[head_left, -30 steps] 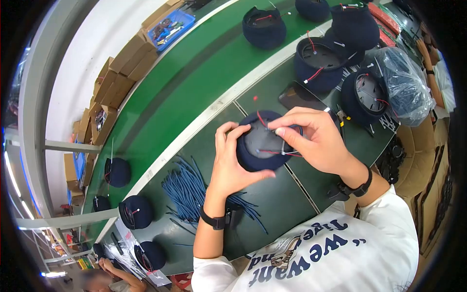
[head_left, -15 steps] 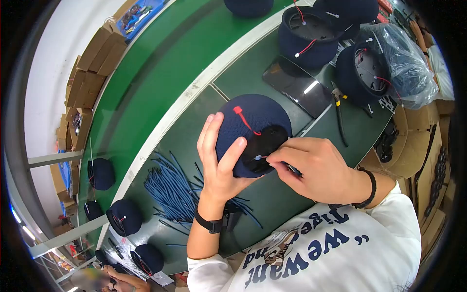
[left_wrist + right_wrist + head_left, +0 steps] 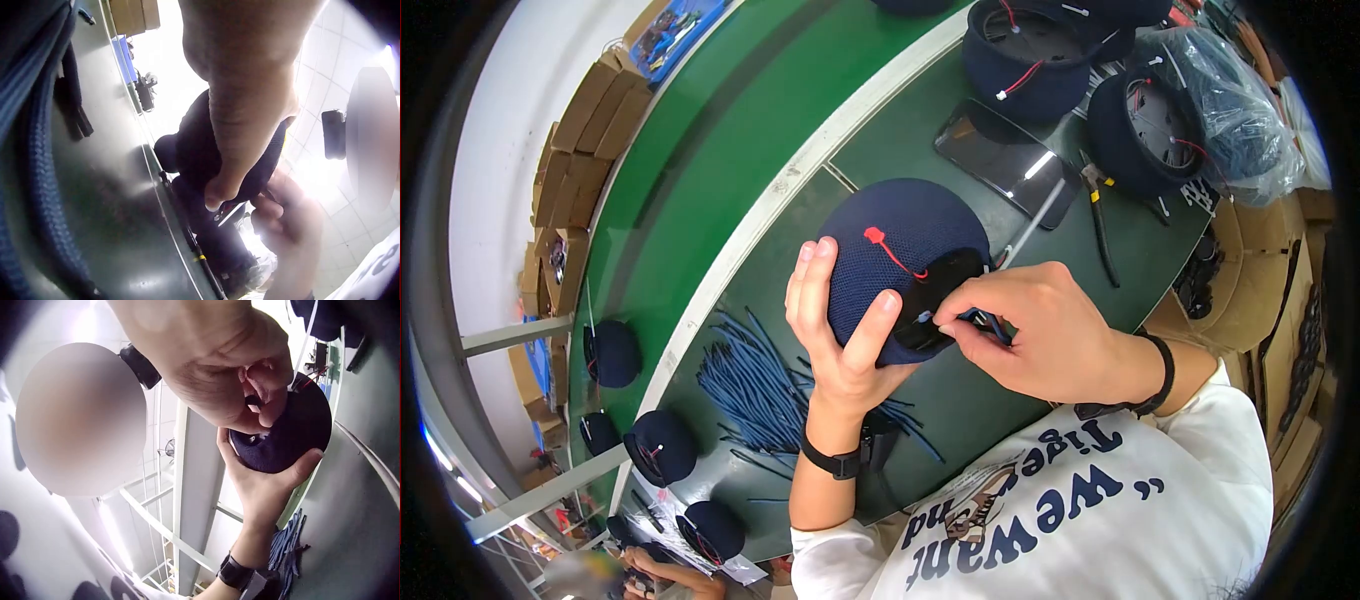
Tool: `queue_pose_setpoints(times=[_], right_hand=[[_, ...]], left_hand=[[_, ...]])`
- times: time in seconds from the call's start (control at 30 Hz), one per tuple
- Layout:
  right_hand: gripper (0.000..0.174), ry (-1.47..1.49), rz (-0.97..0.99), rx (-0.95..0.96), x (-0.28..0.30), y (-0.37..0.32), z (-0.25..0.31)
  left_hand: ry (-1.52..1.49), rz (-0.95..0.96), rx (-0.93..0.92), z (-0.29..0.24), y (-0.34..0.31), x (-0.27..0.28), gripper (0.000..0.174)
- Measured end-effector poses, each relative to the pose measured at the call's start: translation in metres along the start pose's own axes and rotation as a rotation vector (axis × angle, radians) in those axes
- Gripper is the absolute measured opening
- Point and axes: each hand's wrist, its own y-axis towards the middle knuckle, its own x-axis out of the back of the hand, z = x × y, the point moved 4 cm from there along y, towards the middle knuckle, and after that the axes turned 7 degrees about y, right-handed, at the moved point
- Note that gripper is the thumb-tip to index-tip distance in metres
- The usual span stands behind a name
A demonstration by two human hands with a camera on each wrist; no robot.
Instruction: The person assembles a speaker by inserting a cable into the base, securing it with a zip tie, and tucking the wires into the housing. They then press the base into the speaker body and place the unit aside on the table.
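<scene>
A round speaker housing point(image 3: 910, 215), covered in navy mesh, is held tilted over the table. My left hand point(image 3: 840, 345) grips its left side, fingers spread over the mesh. From a black recess point(image 3: 955, 272) in it comes a red wire with a red plug point(image 3: 874, 236). Against the recess, the thumb and forefinger of my right hand point(image 3: 1045, 325) pinch a thin wire, mostly hidden by the fingertips. A dark looped piece point(image 3: 990, 325) shows under that hand's curled fingers. Past the housing, a white cable tie point(image 3: 1032, 222) sticks out toward the back right.
Blue braided sleeves point(image 3: 750, 375) lie in a heap left of my left forearm. Behind the housing are a black phone point(image 3: 1005, 165) and yellow-black cutters point(image 3: 1100, 215). More navy housings point(image 3: 1025, 70) stand at the back right, beside a clear plastic bag point(image 3: 1230, 110).
The housing has been turned from its open, wired side to show its mesh and black recess. My right hand has shifted from the open inside to the recess.
</scene>
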Motion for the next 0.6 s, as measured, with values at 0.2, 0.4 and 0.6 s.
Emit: queue_pose_setpoints(times=[0.2, 0.4, 0.6], right_hand=[[0.011, -0.082, -0.041, 0.008, -0.0024, -0.0034, 0.0013], [0.015, -0.122, -0.102, 0.023, -0.0067, -0.0075, -0.0007], [0.014, -0.176, -0.019, 0.167, -0.0046, -0.007, -0.0035]], left_hand=[[0.013, -0.014, -0.012, -0.0027, -0.0024, -0.0005, 0.087], [0.154, 0.042, -0.076, -0.0065, 0.0016, 0.0019, 0.105], [0.128, 0.042, -0.033, -0.006, 0.0022, 0.0034, 0.108]])
